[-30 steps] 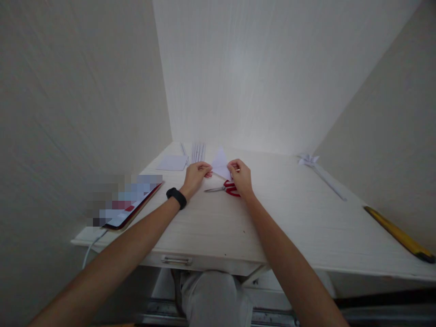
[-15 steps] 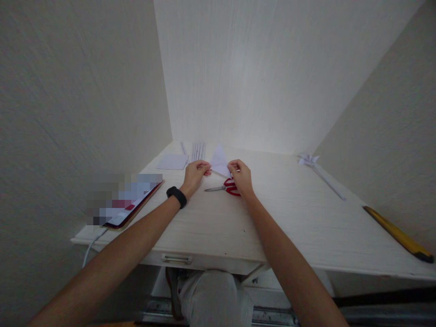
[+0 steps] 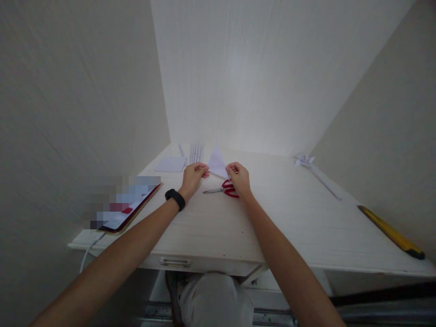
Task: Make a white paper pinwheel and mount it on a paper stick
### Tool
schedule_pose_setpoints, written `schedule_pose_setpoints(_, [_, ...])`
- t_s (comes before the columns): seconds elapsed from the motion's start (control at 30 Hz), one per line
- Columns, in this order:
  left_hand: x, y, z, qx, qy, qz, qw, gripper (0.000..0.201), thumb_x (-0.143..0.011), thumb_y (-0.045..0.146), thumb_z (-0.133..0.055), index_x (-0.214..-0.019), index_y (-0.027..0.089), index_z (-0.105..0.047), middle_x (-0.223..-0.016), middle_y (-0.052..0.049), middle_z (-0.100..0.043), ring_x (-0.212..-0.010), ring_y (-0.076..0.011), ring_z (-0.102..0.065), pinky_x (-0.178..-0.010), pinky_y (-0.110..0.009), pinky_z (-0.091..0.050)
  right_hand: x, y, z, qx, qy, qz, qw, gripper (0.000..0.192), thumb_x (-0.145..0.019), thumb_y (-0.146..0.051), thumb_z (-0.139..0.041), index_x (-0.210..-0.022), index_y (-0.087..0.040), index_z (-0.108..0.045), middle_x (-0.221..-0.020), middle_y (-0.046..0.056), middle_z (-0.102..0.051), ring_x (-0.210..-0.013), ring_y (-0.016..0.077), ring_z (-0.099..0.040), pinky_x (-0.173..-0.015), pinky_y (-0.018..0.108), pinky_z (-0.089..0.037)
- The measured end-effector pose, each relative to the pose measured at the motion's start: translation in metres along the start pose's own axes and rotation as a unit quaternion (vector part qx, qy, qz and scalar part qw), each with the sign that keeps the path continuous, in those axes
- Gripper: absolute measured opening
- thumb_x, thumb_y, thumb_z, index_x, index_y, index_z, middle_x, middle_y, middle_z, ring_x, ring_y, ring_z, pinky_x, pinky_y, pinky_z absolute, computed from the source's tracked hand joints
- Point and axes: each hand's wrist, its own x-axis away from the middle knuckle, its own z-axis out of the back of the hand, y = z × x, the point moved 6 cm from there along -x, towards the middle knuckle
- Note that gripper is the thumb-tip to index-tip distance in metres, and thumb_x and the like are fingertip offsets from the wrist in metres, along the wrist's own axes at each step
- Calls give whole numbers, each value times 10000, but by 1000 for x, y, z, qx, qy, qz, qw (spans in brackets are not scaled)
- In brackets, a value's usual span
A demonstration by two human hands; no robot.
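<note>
A white sheet of paper folded to a triangle (image 3: 217,163) is held between my hands above the white table, its point facing the back wall. My left hand (image 3: 195,174) pinches its left corner; a black band is around that wrist. At the right corner, the fingers of my right hand (image 3: 239,176) are closed on the paper. Red-handled scissors (image 3: 229,188) lie on the table just below the paper, blades toward the left, with part of the handles hidden by my right hand.
Behind my left hand lie a white paper square (image 3: 170,164) and several thin paper strips or sticks (image 3: 196,153). A paper pinwheel on a stick (image 3: 322,178) rests at the right. A yellow cutter (image 3: 391,231) lies along the right edge, a phone or tablet (image 3: 132,213) at the left.
The whole view has shifted slightly. Both hands keep their pinch on the folded paper, which looks a little narrower now. The scissors stay in place.
</note>
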Motion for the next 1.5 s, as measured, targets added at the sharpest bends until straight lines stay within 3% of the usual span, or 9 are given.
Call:
schedule_pose_setpoints(0.23, [0,3,5,0,24,4,1000,90,-678,191,-671,-718,122,-629,-585,-16,-631,-534,-110,-581,-577,-234,-476,0,2,-2,13,-15,9,1000,135,-705,-308,-553,-709,-181,-601,-724,27,-641,-713,160,-563,-733,295,-444])
schedule_pose_setpoints(0.67, [-3,-1,5,4,20,-12,1000,147,-650,239,-691,-722,122,-639,-603,-28,-648,-537,-114,-583,-575,-233,-472,-1,3,0,14,1,1,1000,128,-692,-304,-559,-698,-184,-604,-681,12,-628,-657,147,-545,-680,278,-440])
schedule_pose_setpoints(1.5, [-7,-4,11,23,43,-11,999,135,-653,221,-680,-730,124,-625,-596,-15,-631,-534,-109,-572,-573,-230,-452,1,7,-5,14,-31,-8,999,95,-694,-283,-550,-704,-192,-576,-680,-15,-584,-665,135,-529,-687,265,-428])
